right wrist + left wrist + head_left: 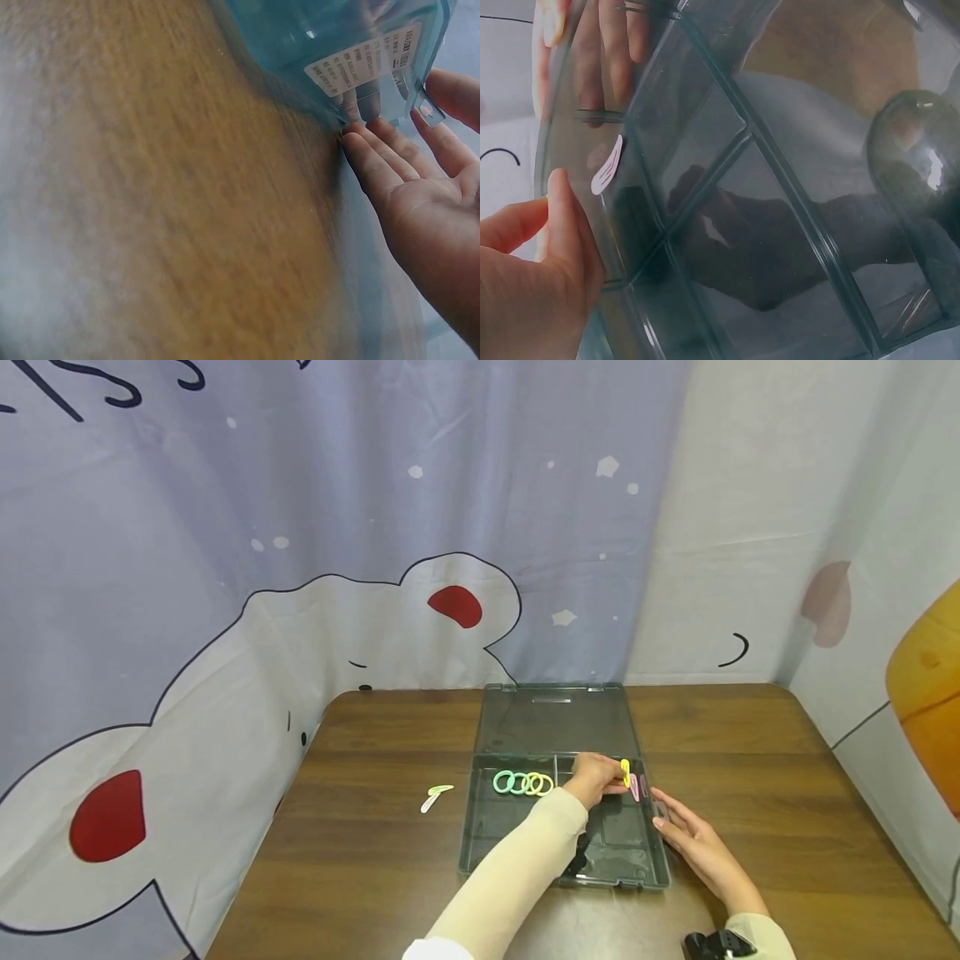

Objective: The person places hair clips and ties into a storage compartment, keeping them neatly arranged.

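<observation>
My left hand (594,775) reaches into the open dark clear plastic box (487,852) and pinches a yellow snap hair clip (625,772) at its right end. In the left wrist view my thumb and forefinger (559,225) hide that clip. Just beside them a pink hair clip (607,166) stands by the right wall. My right hand (697,843) lies along the box's right outer side, fingers extended, their tips at the wall. In the right wrist view its thumb and forefinger are around a small clear tab (427,111).
Green and yellow rings (521,783) lie in a row in the upper left compartment. The lid (555,718) is laid back toward the curtain (360,485). Left of the box, a green and a white hair clip (435,797) lie on the wooden table (360,860).
</observation>
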`<state>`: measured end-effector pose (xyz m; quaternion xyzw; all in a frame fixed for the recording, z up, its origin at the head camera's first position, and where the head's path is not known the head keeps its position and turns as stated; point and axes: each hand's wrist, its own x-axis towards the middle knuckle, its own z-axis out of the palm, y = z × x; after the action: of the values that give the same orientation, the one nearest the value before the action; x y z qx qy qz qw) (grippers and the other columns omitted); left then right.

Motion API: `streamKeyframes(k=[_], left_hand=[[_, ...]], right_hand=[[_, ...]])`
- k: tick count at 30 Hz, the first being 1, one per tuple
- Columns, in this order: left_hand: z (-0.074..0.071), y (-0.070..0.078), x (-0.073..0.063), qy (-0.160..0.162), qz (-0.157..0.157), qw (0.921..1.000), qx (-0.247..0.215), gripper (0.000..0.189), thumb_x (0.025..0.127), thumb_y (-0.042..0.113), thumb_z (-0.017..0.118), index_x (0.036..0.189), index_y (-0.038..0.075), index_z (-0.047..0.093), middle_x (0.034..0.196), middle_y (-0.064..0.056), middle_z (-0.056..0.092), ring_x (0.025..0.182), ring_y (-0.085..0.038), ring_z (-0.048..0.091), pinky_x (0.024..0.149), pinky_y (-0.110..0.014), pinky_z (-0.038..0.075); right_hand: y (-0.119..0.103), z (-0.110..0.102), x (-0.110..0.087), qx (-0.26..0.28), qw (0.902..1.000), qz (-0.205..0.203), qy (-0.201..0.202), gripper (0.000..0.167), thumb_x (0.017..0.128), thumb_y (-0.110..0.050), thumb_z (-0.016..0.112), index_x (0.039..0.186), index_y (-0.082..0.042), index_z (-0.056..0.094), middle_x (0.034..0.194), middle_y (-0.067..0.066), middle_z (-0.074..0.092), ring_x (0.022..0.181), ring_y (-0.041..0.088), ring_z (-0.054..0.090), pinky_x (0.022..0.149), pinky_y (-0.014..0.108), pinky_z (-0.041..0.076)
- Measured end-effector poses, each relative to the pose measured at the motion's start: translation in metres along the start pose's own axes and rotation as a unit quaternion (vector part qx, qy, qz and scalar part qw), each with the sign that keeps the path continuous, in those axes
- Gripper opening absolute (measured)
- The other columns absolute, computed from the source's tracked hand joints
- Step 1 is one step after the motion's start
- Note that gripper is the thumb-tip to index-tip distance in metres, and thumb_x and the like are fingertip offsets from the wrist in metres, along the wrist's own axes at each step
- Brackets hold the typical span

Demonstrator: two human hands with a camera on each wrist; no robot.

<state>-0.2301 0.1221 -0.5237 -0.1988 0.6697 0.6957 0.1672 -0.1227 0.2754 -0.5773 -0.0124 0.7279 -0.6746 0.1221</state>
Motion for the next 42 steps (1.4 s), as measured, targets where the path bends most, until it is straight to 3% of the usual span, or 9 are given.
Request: streamKeyframes(k=[6, 14, 25, 42], left_hand=[[0.004, -0.005, 0.003, -0.003, -0.005, 1.0, -0.002, 0.018, 0.07, -0.027, 0.062, 0.078, -0.013, 0.067, 0.067, -0.015, 0.066, 0.069, -0.029, 0.07, 0.066, -0.038, 0.061], [0.009, -0.013, 0.01, 0.029, -0.007, 0.9995, 0.013, 0.025, 0.065, -0.028, 0.06, 0.061, -0.003, 0.057, 0.056, -0.012, 0.06, 0.065, -0.032, 0.069, 0.06, -0.036, 0.061], [0.012, -0.014, 0.003, 0.068, 0.007, 0.9939, 0.087, 0.028, 0.064, -0.027, 0.062, 0.06, -0.001, 0.053, 0.055, -0.014, 0.06, 0.066, -0.036, 0.069, 0.056, -0.032, 0.061], [0.014, -0.018, 0.007, 0.073, 0.003, 0.9898, 0.122, 0.03, 0.064, -0.024, 0.063, 0.056, 0.002, 0.051, 0.053, -0.013, 0.061, 0.064, -0.033, 0.069, 0.053, -0.029, 0.06]], right_hand=[[0.002, 0.0, 0.0, 0.001, 1.0, -0.001, 0.002, 0.06, 0.101, -0.019, 0.05, 0.152, -0.005, 0.021, 0.156, 0.026, 0.008, 0.141, 0.041, 0.013, 0.093, 0.008, 0.037], [0.003, -0.001, 0.001, 0.004, 0.9999, -0.011, -0.001, 0.061, 0.101, -0.019, 0.051, 0.152, -0.003, 0.022, 0.156, 0.026, 0.009, 0.141, 0.041, 0.012, 0.094, 0.008, 0.037], [0.003, 0.0, 0.001, 0.0, 0.9999, -0.016, 0.001, 0.06, 0.101, -0.019, 0.051, 0.151, -0.003, 0.023, 0.155, 0.027, 0.01, 0.139, 0.04, 0.014, 0.094, 0.008, 0.038], [0.003, -0.001, 0.0, 0.0, 0.9999, -0.017, -0.001, 0.059, 0.101, -0.018, 0.05, 0.151, -0.003, 0.023, 0.155, 0.028, 0.009, 0.141, 0.042, 0.011, 0.094, 0.007, 0.037]])
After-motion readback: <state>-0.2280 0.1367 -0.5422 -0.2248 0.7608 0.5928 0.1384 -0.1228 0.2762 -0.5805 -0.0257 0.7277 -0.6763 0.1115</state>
